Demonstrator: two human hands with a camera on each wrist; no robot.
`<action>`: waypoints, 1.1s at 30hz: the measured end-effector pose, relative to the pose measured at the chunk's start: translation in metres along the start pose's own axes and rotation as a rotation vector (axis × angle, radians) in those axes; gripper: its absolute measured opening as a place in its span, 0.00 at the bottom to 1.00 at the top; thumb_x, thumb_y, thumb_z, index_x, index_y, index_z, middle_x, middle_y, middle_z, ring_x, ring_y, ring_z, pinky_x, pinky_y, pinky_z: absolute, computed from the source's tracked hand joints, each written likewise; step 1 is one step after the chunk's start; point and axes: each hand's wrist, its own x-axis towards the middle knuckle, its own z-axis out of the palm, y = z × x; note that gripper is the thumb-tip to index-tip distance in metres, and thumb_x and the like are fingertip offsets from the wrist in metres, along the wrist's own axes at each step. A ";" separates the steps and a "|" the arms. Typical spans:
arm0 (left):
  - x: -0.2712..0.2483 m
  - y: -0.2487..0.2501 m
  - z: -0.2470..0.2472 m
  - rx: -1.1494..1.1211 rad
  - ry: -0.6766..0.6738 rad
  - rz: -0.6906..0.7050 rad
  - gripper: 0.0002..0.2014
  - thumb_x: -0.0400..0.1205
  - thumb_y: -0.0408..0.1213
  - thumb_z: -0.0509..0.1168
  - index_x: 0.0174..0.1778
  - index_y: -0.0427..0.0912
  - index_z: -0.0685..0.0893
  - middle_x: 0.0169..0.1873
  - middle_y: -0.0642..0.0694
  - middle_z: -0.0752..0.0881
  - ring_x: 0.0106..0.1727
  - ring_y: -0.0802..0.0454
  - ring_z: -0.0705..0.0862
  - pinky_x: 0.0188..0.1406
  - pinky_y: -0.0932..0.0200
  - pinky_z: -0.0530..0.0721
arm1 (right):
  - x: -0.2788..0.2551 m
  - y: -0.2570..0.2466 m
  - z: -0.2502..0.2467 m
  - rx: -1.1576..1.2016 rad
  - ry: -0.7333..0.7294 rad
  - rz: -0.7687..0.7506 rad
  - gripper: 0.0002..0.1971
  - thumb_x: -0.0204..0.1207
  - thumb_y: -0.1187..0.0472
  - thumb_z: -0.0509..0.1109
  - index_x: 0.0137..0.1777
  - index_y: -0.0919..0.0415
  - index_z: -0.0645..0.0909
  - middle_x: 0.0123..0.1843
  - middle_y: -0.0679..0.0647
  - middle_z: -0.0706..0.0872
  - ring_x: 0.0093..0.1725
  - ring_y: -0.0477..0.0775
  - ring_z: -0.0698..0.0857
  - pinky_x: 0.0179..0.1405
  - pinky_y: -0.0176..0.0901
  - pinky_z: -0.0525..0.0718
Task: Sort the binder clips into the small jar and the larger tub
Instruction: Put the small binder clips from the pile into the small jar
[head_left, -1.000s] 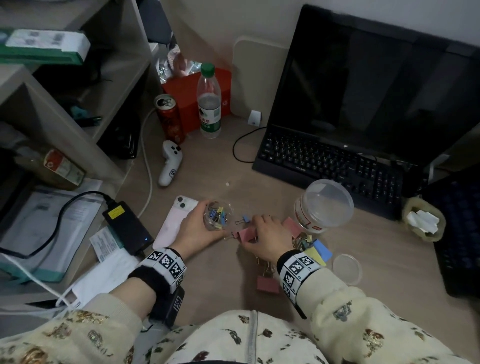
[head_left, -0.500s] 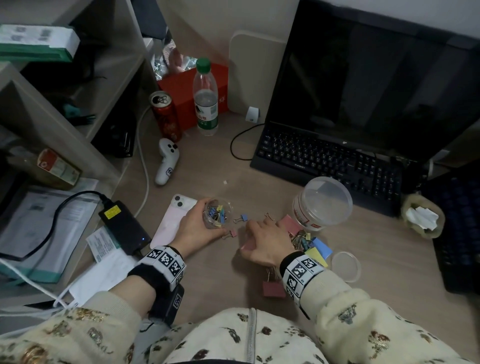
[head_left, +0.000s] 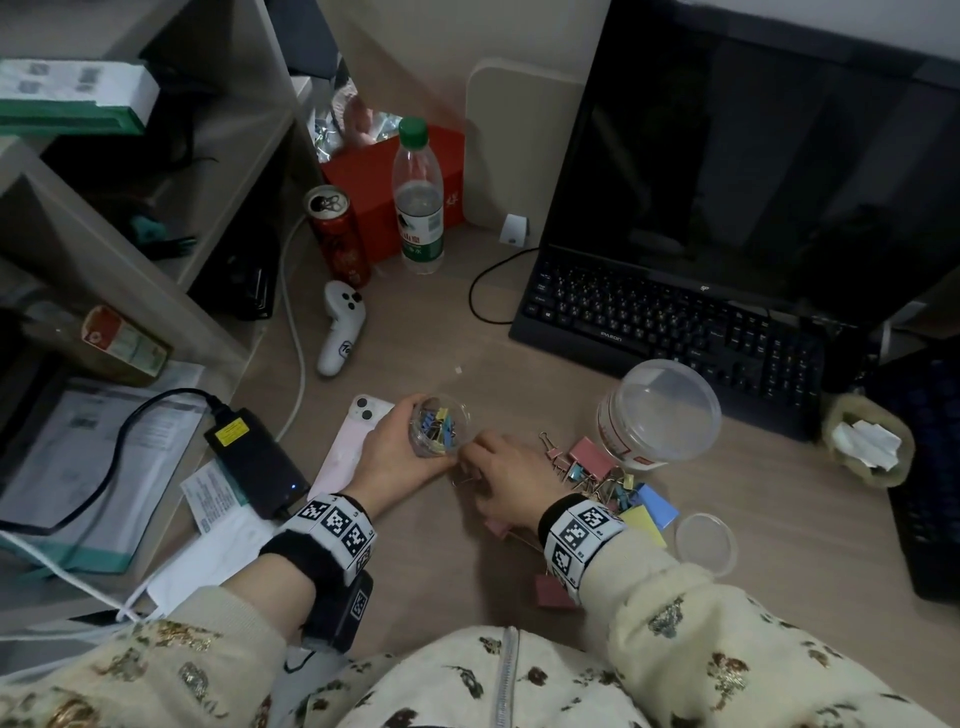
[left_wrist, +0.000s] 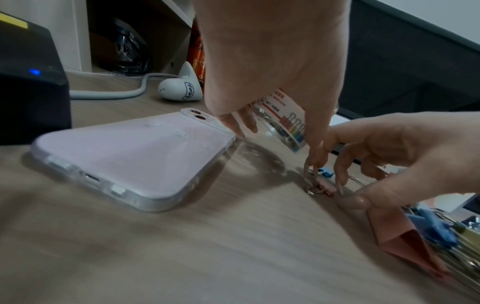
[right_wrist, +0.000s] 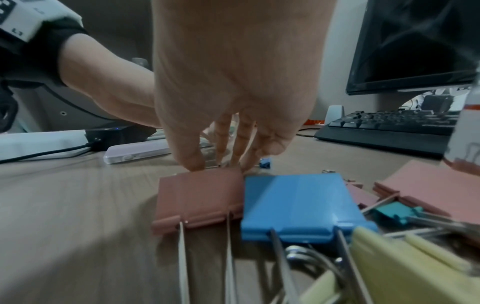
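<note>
My left hand (head_left: 387, 447) grips the small clear jar (head_left: 439, 431), which holds several small coloured clips. In the left wrist view the jar (left_wrist: 283, 127) hangs tilted just above the desk. My right hand (head_left: 475, 460) is right beside it, fingers curled down. Its fingertips (left_wrist: 340, 191) touch a small pink clip (left_wrist: 322, 188) lying on the desk next to a small blue clip (left_wrist: 326, 172); whether they pinch it is unclear. The larger tub (head_left: 660, 415) stands to the right, behind a pile of clips (head_left: 597, 473). Large pink (right_wrist: 200, 197) and blue (right_wrist: 298, 205) clips lie under my right wrist.
A pink phone (head_left: 358, 441) and a black power brick (head_left: 254, 457) lie left of the jar. A small clear lid (head_left: 706, 543) sits at the right, a keyboard (head_left: 675, 332) and monitor behind. A white controller (head_left: 340, 332), can and bottle stand further back.
My right hand has slid left from the clip pile to the jar's side and now covers the two small clips. The left hand still holds the jar in the same spot.
</note>
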 end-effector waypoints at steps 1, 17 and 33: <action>0.001 0.000 0.000 0.004 -0.006 0.001 0.37 0.63 0.43 0.86 0.64 0.61 0.74 0.57 0.57 0.87 0.60 0.55 0.86 0.68 0.50 0.83 | 0.001 0.000 0.001 0.020 -0.020 0.020 0.22 0.70 0.57 0.70 0.64 0.52 0.73 0.61 0.52 0.75 0.60 0.57 0.77 0.51 0.49 0.77; 0.007 0.007 0.015 0.060 -0.076 -0.022 0.43 0.61 0.44 0.87 0.72 0.50 0.75 0.61 0.52 0.86 0.62 0.52 0.85 0.67 0.53 0.82 | 0.002 0.008 -0.046 0.266 0.289 0.177 0.10 0.77 0.58 0.67 0.56 0.56 0.83 0.52 0.54 0.84 0.51 0.58 0.83 0.47 0.50 0.83; 0.007 -0.005 0.004 0.054 -0.047 -0.033 0.44 0.60 0.47 0.84 0.73 0.55 0.74 0.62 0.55 0.86 0.64 0.56 0.84 0.70 0.52 0.81 | 0.015 0.022 -0.018 0.154 0.000 0.204 0.19 0.75 0.60 0.68 0.66 0.56 0.74 0.62 0.55 0.76 0.57 0.60 0.80 0.50 0.54 0.84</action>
